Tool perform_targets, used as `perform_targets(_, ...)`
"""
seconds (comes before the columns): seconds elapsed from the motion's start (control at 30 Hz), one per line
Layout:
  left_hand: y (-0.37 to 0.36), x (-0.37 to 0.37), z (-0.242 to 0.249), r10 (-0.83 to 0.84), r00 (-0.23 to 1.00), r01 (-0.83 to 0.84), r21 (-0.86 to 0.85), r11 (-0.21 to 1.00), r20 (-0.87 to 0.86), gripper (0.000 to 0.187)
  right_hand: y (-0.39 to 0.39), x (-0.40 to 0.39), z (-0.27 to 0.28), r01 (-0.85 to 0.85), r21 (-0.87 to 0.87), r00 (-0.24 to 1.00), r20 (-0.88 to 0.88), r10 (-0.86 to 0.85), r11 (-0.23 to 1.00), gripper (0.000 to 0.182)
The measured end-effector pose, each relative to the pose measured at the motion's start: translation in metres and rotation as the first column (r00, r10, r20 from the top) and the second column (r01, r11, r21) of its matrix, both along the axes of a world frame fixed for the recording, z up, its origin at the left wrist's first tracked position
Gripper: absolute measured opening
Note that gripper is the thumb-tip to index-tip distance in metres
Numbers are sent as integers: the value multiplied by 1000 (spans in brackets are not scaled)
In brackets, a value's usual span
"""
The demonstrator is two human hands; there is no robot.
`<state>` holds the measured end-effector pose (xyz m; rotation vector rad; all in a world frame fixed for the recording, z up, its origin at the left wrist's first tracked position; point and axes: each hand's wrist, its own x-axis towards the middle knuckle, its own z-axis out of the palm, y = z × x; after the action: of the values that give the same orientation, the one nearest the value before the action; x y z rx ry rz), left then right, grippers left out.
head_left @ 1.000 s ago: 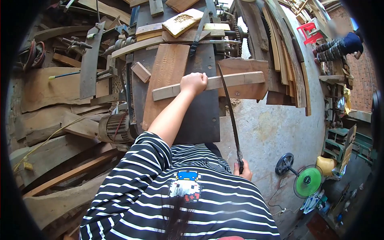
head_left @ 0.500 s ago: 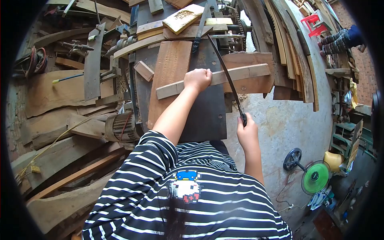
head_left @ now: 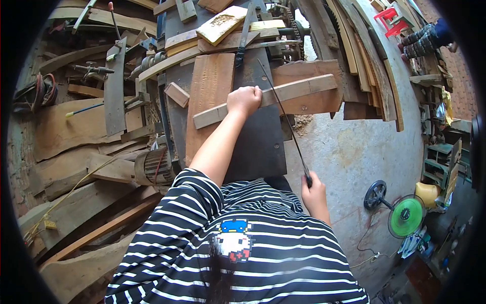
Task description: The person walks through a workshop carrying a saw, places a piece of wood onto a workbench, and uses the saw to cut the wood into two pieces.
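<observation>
Now saw (head_left: 283, 116) drawn back.

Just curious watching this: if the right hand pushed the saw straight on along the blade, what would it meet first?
Probably the wooden strip that the left hand pins; the right hand aims the saw across it.

Just beyond the left hand, a wide reddish-brown plank (head_left: 210, 96) lies lengthwise on a dark metal machine table (head_left: 260, 142). A small wooden block (head_left: 177, 94) sits to the left of that hand, near a long grey steel bar (head_left: 115, 88). Farther ahead lies a pale yellow carved wooden slab (head_left: 221, 24). Down to the left, below the forearm, is a ribbed grey electric motor (head_left: 152, 164). Well to the right of the right hand, a green round fan (head_left: 406, 217) stands on the grey concrete floor (head_left: 349, 152), and far beyond it is a red plastic stool (head_left: 391, 19).
</observation>
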<state>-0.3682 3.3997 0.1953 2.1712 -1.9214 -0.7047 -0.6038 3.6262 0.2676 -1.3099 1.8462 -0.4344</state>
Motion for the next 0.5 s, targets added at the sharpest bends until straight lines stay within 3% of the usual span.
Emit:
perform_targets(0.1,0,1,0,1,1000,-1,4,1000,12,47,-41,18,-17,-47,-43,998,33,49,998,15)
perform_targets(0.17,0,1,-1,2,1000,-2,8,1000,23,47,-63,27,-33,-40,-179,997,53,51,983,16)
perform_targets(0.27,1,-1,2,23,999,-22,-17,1000,36,45,-79,28,-31,-54,-118,998,11,56,991,18)
perform_targets(0.43,0,-1,0,12,999,-12,-5,1000,33,46,-31,4,-40,2,-130,992,127,14,992,13)
perform_targets(0.5,1,0,-1,14,1000,-14,-5,1000,25,47,0,-6,-44,14,-155,996,94,0,988,14)
